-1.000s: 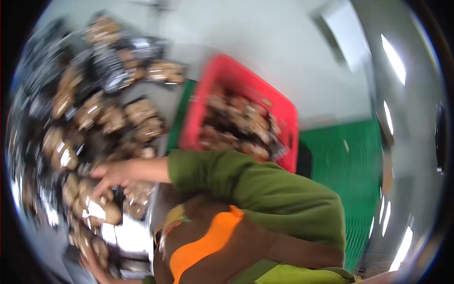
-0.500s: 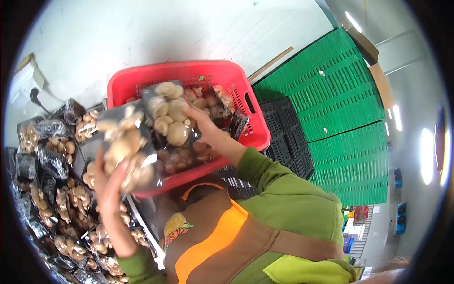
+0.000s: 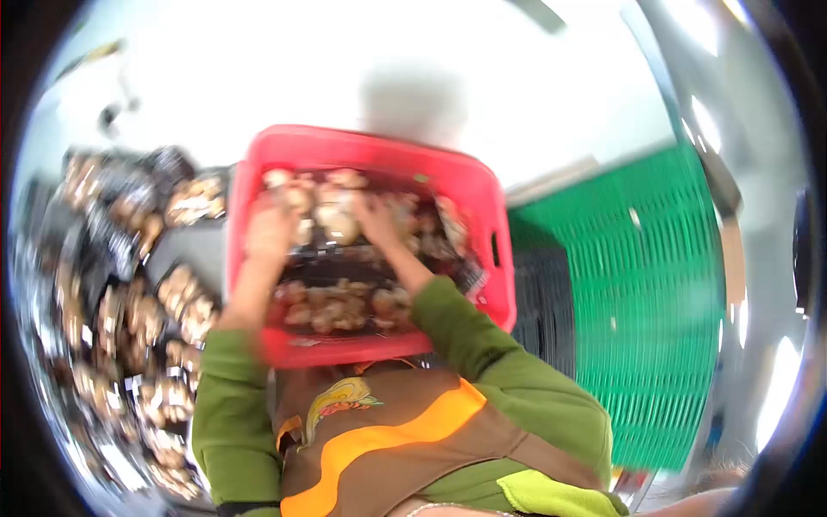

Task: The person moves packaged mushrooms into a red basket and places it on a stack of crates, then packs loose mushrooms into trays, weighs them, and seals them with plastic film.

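Note:
Both hands reach down into a red plastic basket (image 3: 379, 351) in front of my body. My left hand (image 3: 270, 231), blurred by motion, is at the basket's left side, its fingers round the edge of a pack of mushrooms (image 3: 299, 196). Beside it my right hand (image 3: 376, 217) grips the right side of another mushroom pack (image 3: 338, 220). The two packs sit next to each other, with film over dark trays. Nearer to me in the basket lie more packed mushrooms (image 3: 332, 308). Fingertips are smeared and partly hidden.
Many film-wrapped mushroom packs (image 3: 164, 401) are heaped at my left. To the right stand a black crate (image 3: 541, 297) and stacked green crates (image 3: 642, 327). A white wall (image 3: 284, 77) rises behind the basket.
Both hands have lowered their mushroom packs into the basket; the left one came rightward from over the heap. The view has shifted, and the basket appears straighter in front of me.

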A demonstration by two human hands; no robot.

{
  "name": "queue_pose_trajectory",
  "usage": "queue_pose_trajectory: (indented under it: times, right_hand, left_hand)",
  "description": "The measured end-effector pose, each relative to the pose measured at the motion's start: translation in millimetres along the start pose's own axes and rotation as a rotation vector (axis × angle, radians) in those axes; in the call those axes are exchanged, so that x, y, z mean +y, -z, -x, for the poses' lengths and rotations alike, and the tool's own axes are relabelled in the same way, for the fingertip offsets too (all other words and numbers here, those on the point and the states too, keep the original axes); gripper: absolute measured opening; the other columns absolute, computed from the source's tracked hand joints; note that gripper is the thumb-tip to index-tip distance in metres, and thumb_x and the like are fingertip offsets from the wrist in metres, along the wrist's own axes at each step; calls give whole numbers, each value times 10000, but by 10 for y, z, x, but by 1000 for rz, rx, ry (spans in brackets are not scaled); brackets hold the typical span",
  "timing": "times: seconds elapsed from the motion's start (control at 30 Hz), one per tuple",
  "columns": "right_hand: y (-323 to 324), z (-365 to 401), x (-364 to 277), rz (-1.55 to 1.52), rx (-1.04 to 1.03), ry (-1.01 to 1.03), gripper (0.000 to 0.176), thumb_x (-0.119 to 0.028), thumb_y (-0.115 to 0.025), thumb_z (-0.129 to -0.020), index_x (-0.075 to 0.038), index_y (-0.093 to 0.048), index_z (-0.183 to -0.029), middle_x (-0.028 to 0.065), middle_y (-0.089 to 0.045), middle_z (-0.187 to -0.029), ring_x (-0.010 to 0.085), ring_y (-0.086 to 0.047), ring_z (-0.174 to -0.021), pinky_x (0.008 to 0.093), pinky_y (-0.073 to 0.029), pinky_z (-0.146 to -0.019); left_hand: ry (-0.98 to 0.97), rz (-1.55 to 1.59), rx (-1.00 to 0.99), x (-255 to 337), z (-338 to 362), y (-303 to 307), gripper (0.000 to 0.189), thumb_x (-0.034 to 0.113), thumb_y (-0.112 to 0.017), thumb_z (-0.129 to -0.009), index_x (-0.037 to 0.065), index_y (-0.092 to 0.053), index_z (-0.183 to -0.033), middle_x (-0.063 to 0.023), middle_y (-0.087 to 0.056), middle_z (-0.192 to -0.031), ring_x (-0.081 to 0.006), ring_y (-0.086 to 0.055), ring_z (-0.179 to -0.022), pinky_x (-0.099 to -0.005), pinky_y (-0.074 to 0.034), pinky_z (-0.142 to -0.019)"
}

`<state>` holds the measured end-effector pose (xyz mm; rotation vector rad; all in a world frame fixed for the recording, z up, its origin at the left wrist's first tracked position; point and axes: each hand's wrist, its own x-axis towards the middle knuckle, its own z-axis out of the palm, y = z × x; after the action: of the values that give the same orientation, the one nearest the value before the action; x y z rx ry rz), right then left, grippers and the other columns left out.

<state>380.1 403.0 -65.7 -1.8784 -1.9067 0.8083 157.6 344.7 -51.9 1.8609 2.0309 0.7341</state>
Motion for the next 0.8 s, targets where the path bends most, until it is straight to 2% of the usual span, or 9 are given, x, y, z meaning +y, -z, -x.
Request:
queue_pose_trajectory:
  times: [0.03,0.1,0.13,0.2,0.3,0.5,0.57,0.7,0.8]
  right_hand:
    - [24,-5,77,331,-24,189,519,-446,-437,-907,21,-606,-1055,249,-609,-1068,382,-567,-1029,466,-429,-885]
    - [-325,-205,543,624,465,320,383,-336,-449,-906,-8,-648,-923,208,-645,-874,359,-616,-823,512,-460,-752]
    - [-213,-276,582,973,196,499,391,-338,-443,-916,-4,-644,-946,227,-640,-895,365,-607,-830,520,-454,-769]
    - [119,-45,-144,664,112,311,491,-427,-430,-922,-15,-602,-1124,245,-613,-1015,386,-581,-955,529,-411,-839]
    - [-48,258,-736,134,348,797,409,-327,-559,-907,8,-583,-1140,177,-584,-1008,320,-556,-944,427,-447,-841]
    - [-1194,1670,-2639,-416,-572,914,320,-103,-624,-865,-21,-553,-1166,73,-591,-1021,142,-600,-872,278,-493,-751]
    - [-1893,2166,-3077,-478,-1028,836,458,-127,-671,-835,-20,-486,-1241,103,-554,-1104,148,-586,-931,264,-495,-780]
    - [-3274,2881,-3722,-150,-755,1285,681,-315,-706,-769,71,-420,-1253,227,-510,-1192,343,-513,-1088,406,-410,-959]
    - [-3636,3210,-4040,166,-621,1097,863,-456,-724,-689,40,-385,-1309,228,-510,-1206,344,-505,-1085,393,-420,-931]
  left_hand:
    - [102,-109,-298,235,41,279,280,183,-527,-856,11,-539,-1077,-169,-613,-888,-289,-627,-797,-400,-509,-677]
    - [97,-156,137,291,438,294,246,124,-496,-816,34,-569,-1033,-134,-606,-880,-285,-601,-803,-421,-491,-698]
    - [-15,31,232,308,623,542,274,105,-529,-797,40,-568,-1060,-141,-604,-916,-306,-599,-849,-425,-488,-751]
    - [-252,249,510,318,1013,1016,368,88,-638,-750,34,-562,-1106,-145,-607,-986,-318,-591,-940,-410,-482,-854]
    - [-75,322,625,-189,1833,1456,297,62,-676,-756,23,-621,-1046,-150,-621,-1035,-332,-594,-973,-400,-490,-848]
    - [827,-59,1414,-1762,3814,2171,352,125,-665,-819,19,-582,-1144,-140,-591,-1057,-244,-574,-883,-352,-468,-755]
    - [1212,-480,1238,-2326,4520,2363,491,248,-693,-804,20,-538,-1211,-162,-557,-1161,-317,-521,-1040,-397,-406,-915]
    - [1224,-731,847,-3043,5352,2706,789,414,-775,-675,22,-475,-1290,-172,-503,-1274,-373,-408,-1230,-465,-329,-996]
    - [1371,-595,492,-2924,5363,2867,1104,439,-843,-523,57,-306,-1409,-185,-468,-1292,-345,-411,-1227,-461,-306,-996]
